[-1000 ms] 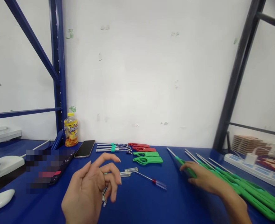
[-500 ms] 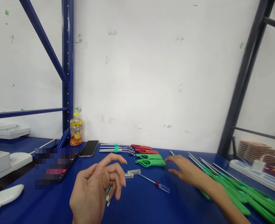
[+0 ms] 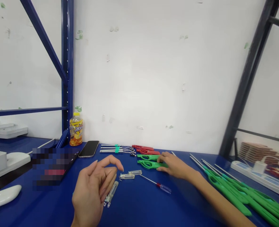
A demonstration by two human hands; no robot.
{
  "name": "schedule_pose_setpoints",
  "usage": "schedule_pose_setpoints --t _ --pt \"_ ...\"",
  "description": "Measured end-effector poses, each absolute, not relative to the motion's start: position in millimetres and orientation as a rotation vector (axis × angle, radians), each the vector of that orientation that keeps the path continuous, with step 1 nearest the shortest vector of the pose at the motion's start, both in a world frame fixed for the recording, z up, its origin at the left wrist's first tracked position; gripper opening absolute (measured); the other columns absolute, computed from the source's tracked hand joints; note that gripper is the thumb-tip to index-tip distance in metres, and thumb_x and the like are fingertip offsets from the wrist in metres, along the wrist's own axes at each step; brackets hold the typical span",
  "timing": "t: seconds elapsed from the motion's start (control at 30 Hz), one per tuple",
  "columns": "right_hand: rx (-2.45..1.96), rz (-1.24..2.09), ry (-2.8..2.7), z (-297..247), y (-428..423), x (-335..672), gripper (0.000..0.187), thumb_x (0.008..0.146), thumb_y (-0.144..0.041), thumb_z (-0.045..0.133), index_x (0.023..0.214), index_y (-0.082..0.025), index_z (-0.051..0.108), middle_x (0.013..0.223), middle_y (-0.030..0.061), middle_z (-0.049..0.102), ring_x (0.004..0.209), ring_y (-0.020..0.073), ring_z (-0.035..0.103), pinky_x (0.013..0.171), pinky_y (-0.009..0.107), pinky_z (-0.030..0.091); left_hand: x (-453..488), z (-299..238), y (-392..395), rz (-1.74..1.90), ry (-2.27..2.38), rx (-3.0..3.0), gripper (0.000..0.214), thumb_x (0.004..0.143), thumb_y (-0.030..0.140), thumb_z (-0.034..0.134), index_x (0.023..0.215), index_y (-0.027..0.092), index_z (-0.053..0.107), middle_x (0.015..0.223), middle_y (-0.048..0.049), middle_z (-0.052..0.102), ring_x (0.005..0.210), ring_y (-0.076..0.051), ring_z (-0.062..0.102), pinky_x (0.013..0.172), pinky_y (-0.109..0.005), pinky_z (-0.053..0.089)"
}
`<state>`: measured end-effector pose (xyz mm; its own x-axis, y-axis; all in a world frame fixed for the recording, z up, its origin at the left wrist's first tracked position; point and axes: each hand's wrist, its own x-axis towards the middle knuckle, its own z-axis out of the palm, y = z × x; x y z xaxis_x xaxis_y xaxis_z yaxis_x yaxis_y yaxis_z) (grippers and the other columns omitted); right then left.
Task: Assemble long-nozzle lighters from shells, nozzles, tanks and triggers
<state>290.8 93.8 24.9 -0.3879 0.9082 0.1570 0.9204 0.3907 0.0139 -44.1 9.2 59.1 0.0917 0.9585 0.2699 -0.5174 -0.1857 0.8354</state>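
Your right hand [image 3: 171,164] was at the right end of the front green handle [image 3: 151,165], fingers bent and narrowly spread; whether it gripped could not be told. That handle lay on the blue table [image 3: 139,208], in front of the red handles [image 3: 145,148]. Your left hand [image 3: 88,187] was half curled, thumb apart from the fingertips, beside a clear tube [image 3: 113,190]; contact could not be confirmed. A screwdriver [image 3: 164,188] lay between your hands.

Wkshop, prob.: screwdriver [image 3: 159,185] & loose handles [image 3: 154,165] on bench [image 3: 139,209].
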Motion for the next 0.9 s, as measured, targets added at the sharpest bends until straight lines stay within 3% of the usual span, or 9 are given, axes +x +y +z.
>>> schedule_pose_setpoints --t 0.2,0.37,0.47,0.6,0.63,0.77,0.9 --pt "-1.556 -0.032 -2.496 18 94 299 0.029 0.105 -0.039 0.067 0.125 -0.018 0.069 0.128 0.009 0.07 0.112 0.0245 0.07 0.097 0.048 0.059 -45 58 9 1.464 0.523 0.998 0.05 0.099 0.044 0.046 0.074 0.012 0.076 0.042 0.0067 0.028 0.043 -0.009 0.013 0.042 -0.022 0.018" --pt "-1.457 0.164 -2.392 29 85 297 0.032 0.105 -0.044 0.066 0.123 -0.018 0.068 0.123 0.0085 0.071 0.109 0.0244 0.07 0.098 0.048 0.058 -52 63 12 1.455 0.611 1.152 0.049 0.097 0.052 0.049 0.075 0.015 0.074 0.044 0.0059 0.033 0.043 -0.01 0.025 0.044 -0.021 0.028" --pt "-1.367 0.363 -2.323 41 74 285 0.036 0.106 -0.052 0.061 0.121 -0.02 0.069 0.12 0.0088 0.073 0.106 0.0231 0.07 0.096 0.043 0.057 -52 66 18 1.358 0.833 1.41 0.046 0.091 0.06 0.059 0.082 0.017 0.073 0.049 0.0044 0.049 0.04 -0.01 0.038 0.043 -0.022 0.032" --pt "-1.247 0.604 -2.272 50 59 260 0.035 0.101 -0.054 0.066 0.117 -0.024 0.072 0.119 0.0055 0.075 0.101 0.0217 0.071 0.09 0.035 0.058 -42 60 25 1.272 1.063 1.58 0.055 0.083 0.062 0.073 0.115 0.018 0.075 0.081 -0.0052 0.076 0.047 -0.016 0.06 0.046 -0.025 0.04" --pt "-1.224 0.647 -2.267 51 56 255 0.033 0.099 -0.053 0.069 0.115 -0.025 0.073 0.117 0.0047 0.075 0.099 0.0213 0.071 0.088 0.034 0.058 -39 58 25 1.269 1.095 1.591 0.057 0.082 0.062 0.075 0.119 0.018 0.076 0.082 -0.006 0.077 0.048 -0.017 0.061 0.045 -0.025 0.039" --pt "-1.17 0.735 -2.237 55 48 243 0.028 0.091 -0.048 0.078 0.107 -0.025 0.075 0.112 0.0032 0.075 0.09 0.0194 0.069 0.082 0.032 0.055 -31 52 20 1.294 1.178 1.6 0.053 0.085 0.06 0.074 0.111 0.014 0.081 0.05 -0.0008 0.064 0.04 -0.013 0.041 0.042 -0.024 0.025" --pt "-1.146 0.727 -2.205 57 48 246 0.028 0.089 -0.047 0.08 0.106 -0.025 0.077 0.11 0.0031 0.076 0.094 0.0212 0.069 0.085 0.033 0.053 -33 53 18 1.302 1.186 1.593 0.048 0.085 0.057 0.076 0.107 0.014 0.084 0.051 -0.0028 0.067 0.043 -0.013 0.041 0.046 -0.023 0.026"
